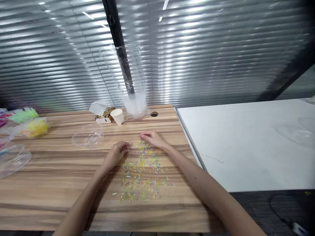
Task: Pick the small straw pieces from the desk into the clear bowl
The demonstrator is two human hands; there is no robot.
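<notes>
Many small tube-shaped pieces (140, 170), mostly pale yellow, green and clear, lie scattered over the wood-grain table (61, 203). My left hand (117, 153) rests at the left of their upper part, with thumb and fingertips brought together. At the far tip of the scatter, my right hand (153, 139) has its fingers pinched close to the tabletop. Whatever either pinch holds is too small to make out. A clear round plastic lid or shallow dish (88, 135) lies beyond my left hand.
Behind the hands stand a paper cup (117, 117), a tissue box (104, 118) and a plastic-wrapped stack of clear cups (135, 105). Bags of bright yellow and green material (36, 127) and another clear dish (14, 160) are at left. A white table (241, 144) adjoins on the right.
</notes>
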